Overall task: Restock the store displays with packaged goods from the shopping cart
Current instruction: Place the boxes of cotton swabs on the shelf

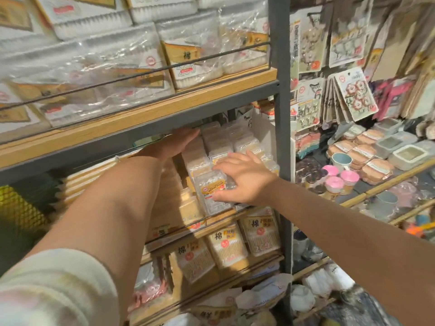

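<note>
Right hand (244,182) grips a clear plastic floss-pick box w/ yellow label (215,192) at the middle shelf front, left hand (175,143) flat & open against the stacked boxes (216,142) behind; risk: box tips fwd over the thin wire rail (223,214) if row's too packed

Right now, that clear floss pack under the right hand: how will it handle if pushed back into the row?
The clear floss pack looks like a rigid plastic box, so it should probably slide rather than crumple. Glossy sides suggest it may slip under the right hand. It stands upright among similar packs, so a high push might tip it.
</note>
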A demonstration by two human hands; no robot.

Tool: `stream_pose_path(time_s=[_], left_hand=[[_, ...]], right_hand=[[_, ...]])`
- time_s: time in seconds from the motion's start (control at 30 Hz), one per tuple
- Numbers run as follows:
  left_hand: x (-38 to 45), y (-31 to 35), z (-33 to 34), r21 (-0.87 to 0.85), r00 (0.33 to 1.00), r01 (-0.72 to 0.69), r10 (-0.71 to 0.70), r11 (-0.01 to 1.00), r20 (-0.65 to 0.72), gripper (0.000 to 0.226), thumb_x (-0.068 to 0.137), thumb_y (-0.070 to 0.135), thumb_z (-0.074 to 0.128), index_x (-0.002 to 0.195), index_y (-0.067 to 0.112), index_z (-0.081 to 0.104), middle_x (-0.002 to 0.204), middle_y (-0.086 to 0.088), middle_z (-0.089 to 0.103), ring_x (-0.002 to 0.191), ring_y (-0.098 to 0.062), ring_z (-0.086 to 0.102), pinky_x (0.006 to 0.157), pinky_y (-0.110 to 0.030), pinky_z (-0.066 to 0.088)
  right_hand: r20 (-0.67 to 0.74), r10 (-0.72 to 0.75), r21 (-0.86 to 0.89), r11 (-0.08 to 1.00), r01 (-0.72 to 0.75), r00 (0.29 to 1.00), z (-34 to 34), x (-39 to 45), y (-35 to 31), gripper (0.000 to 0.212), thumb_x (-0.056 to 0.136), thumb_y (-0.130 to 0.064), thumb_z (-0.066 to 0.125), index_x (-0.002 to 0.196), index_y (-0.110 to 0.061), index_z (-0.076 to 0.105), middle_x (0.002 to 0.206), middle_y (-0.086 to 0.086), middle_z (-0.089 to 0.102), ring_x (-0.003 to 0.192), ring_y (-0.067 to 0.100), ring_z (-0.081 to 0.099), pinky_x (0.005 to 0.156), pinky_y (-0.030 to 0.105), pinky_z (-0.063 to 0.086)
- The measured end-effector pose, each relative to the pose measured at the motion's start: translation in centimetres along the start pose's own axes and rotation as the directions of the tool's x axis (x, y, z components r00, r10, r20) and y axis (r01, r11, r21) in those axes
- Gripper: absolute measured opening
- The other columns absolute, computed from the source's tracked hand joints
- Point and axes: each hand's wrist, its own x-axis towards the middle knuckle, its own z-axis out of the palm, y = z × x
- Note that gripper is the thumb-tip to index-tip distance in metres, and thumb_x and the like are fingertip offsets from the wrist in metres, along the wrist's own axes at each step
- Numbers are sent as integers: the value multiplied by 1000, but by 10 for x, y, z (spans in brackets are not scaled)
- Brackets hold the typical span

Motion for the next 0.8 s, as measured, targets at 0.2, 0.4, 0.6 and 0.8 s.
stream_pose_path(time_s=[0.2,0.4,0.6,0.8], left_hand=[[26,-11,4,131,998,52,-46,990,-42,96,77,91,19,151,33,33,164,-4,17,152,-25,11,122,-51,11],[14,-8,8,116,998,-25,32,993,-57,79,94,74,17,153,25,32,162,-5,23,150,-23,19,120,-42,16],[16,-3,9,123,976,-67,91,990,-200,56,96,54,32,119,11,59,114,-15,60,99,-27,57,78,-35,41],[16,4,13,121,948,149,-107,981,-301,79,88,74,24,149,24,35,152,-16,40,128,-37,49,89,-41,43]], right_hand=[[-13,12,58,998,-11,1000,-1,0,-1,69,87,-63,56,145,-30,38,154,-8,35,148,12,15,121,39,-8],[1,-4,30,1000,4,1000,-4,-5,-2,72,89,-64,53,147,-26,37,155,-6,33,147,13,16,123,41,-3],[17,-8,53,999,7,1000,-7,-4,-2,70,89,-62,55,146,-25,39,153,-7,35,146,12,17,123,38,-4],[27,-4,48,999,2,1000,-8,-3,-2,70,89,-62,54,146,-24,38,154,-6,34,146,13,17,123,38,-3]])
